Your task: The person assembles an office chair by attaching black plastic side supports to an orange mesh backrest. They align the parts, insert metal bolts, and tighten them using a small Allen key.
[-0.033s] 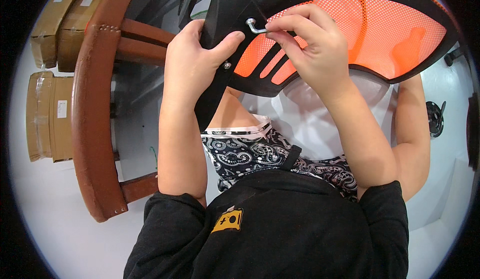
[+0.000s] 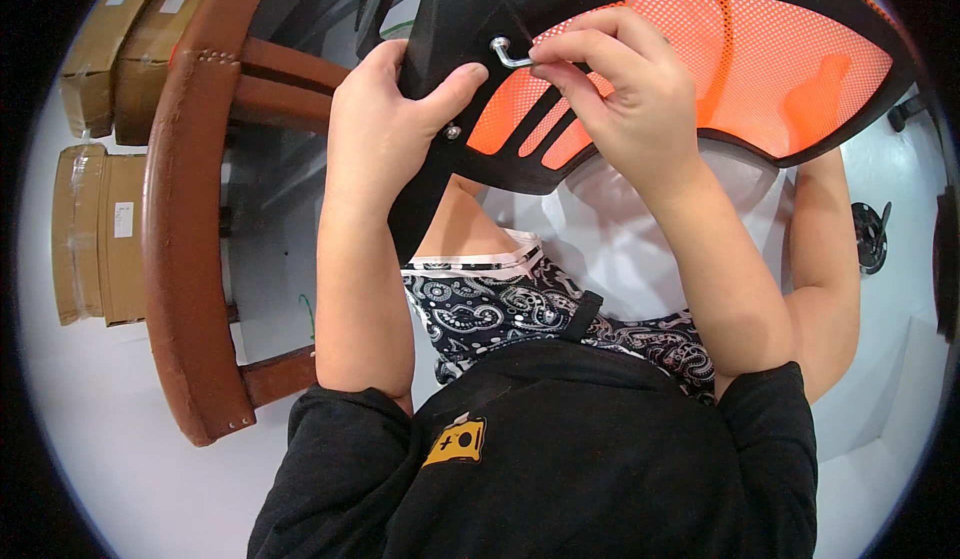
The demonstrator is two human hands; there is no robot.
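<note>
My left hand (image 2: 380, 129) grips the black plastic support (image 2: 455, 19) of a chair back, its thumb lying across the front; the other fingers are hidden behind. Between the thumb and fingers of my right hand (image 2: 640, 89) is the end of a silver hex key (image 2: 513, 61). The bent end of the key sits at a bolt head in the support. Below my left thumb a second silver bolt (image 2: 452, 133) shows in the black plastic. The orange mesh backrest (image 2: 800, 69), framed in black, stretches to the right behind my right hand.
A brown slatted wooden piece of furniture (image 2: 190, 259) with a padded-looking edge stands at my left. Cardboard boxes (image 2: 120, 239) are beyond it. To the right, a black round part (image 2: 870, 239) lies on the pale floor. My legs are under the backrest.
</note>
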